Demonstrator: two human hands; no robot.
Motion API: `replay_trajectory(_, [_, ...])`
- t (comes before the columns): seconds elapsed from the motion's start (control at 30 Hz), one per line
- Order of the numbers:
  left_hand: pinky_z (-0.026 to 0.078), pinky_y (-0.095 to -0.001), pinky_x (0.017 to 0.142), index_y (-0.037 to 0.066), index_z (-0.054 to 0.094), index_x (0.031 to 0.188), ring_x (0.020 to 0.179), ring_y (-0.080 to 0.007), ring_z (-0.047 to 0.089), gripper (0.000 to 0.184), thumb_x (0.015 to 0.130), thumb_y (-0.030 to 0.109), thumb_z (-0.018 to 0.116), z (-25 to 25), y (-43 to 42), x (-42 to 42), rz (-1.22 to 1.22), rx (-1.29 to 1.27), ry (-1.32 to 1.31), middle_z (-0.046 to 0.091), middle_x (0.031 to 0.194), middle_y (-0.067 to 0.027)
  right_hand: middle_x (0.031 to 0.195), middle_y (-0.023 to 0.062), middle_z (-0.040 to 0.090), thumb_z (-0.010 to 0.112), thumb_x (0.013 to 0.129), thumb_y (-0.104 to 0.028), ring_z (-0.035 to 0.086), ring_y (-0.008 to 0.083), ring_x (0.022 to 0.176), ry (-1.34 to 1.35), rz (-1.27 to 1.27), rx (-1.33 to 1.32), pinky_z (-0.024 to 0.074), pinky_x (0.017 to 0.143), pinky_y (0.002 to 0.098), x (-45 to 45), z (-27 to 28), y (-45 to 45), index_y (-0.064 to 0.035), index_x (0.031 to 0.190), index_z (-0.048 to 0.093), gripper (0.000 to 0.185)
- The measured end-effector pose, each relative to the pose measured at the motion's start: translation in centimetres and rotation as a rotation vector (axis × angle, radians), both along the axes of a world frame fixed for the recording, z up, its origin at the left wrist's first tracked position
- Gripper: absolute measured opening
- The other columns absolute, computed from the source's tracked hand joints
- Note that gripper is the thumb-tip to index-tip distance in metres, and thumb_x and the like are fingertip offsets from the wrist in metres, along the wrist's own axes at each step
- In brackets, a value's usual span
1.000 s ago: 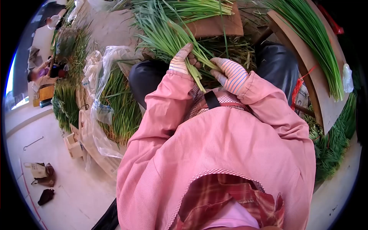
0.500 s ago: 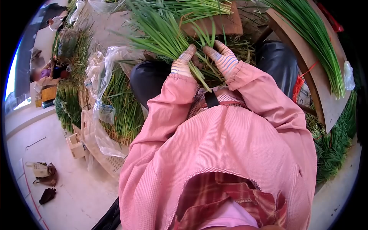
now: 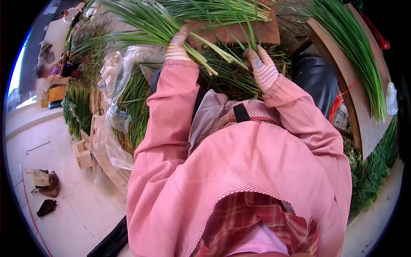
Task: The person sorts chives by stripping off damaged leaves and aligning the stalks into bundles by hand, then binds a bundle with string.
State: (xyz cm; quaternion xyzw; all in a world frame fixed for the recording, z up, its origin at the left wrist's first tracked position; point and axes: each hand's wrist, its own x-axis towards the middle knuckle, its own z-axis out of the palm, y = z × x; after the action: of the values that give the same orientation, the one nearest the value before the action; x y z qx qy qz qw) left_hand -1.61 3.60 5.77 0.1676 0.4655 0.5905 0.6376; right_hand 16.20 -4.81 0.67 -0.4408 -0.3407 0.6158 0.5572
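Observation:
My left hand [image 3: 177, 45], in a striped glove with bare fingertips, is closed round a bunch of long green stalks [image 3: 156, 26]. Their leaves fan out to the upper left and their pale ends point right. A few thin green blades [image 3: 251, 33] rise from my right hand [image 3: 260, 64], whose thumb and fingers are pinched together on them. Below and between the hands lies a pile of loose leaves [image 3: 233, 77]. Behind them, more stalks [image 3: 214, 10] rest on a brown board [image 3: 267, 32].
On the right, a curved wooden bench [image 3: 368, 107] carries a long green bundle [image 3: 357, 55]. At left are a clear plastic sheet [image 3: 122, 85], a pale crate [image 3: 102, 143] and standing green bundles [image 3: 77, 107]. Another person [image 3: 55, 79] sits at the far left.
My left hand has moved left and up with the bunch, away from my right hand. My right hand has parted from the bunch with a few blades and now sits slightly further right.

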Motion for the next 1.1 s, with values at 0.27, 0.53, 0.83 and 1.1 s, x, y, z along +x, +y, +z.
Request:
replay_trajectory(0.27, [0.035,-0.0248,0.04,0.01,0.052,0.07,0.043,-0.0091,0.037,0.016,0.069,0.014,0.067,4.1,2.5,-6.3,0.048,0.079,0.124,0.04,0.053,0.003,0.091,0.0227,0.055,0.057,0.073,-0.03,0.053,0.0345,0.087,-1.429,0.877,-0.008,0.0423,0.075,0.0363,7.2,1.0,-0.9,0.0002,0.102,0.048,0.043])
replay_trajectory(0.53, [0.038,-0.0246,0.044,0.008,0.05,0.074,0.047,-0.0123,0.042,0.029,0.066,0.028,0.07,-1.3,-0.6,1.7,-0.446,0.279,-0.207,0.038,0.051,0.0004,0.095,0.0074,0.057,0.053,0.081,-0.025,0.053,0.0155,0.087,-0.192,0.453,0.042,0.0408,0.078,0.0261,3.0,3.5,2.7,-0.0043,0.107,0.051,0.033])
replay_trajectory(0.83, [0.038,-0.023,0.038,0.006,0.054,0.094,0.043,-0.0091,0.042,0.024,0.074,0.019,0.062,-2.0,-4.3,3.2,-0.421,-0.018,-0.417,0.043,0.056,0.0025,0.074,0.0006,0.057,0.054,0.081,-0.019,0.049,0.0055,0.058,0.212,0.617,-0.249,0.0398,0.05,0.018,2.6,3.0,1.3,-0.0034,0.102,0.052,0.027])
replay_trajectory(1.1, [0.036,-0.0214,0.039,0.008,0.052,0.079,0.044,-0.0073,0.039,0.018,0.072,0.019,0.064,-3.0,-1.2,0.1,-0.2,0.147,-0.405,0.044,0.059,0.0025,0.054,-0.0038,0.041,0.048,0.077,-0.012,0.036,0.0044,0.044,-0.159,0.69,-0.141,0.0256,0.039,0.0188,4.4,4.5,-0.7,-0.0061,0.073,0.052,0.009])
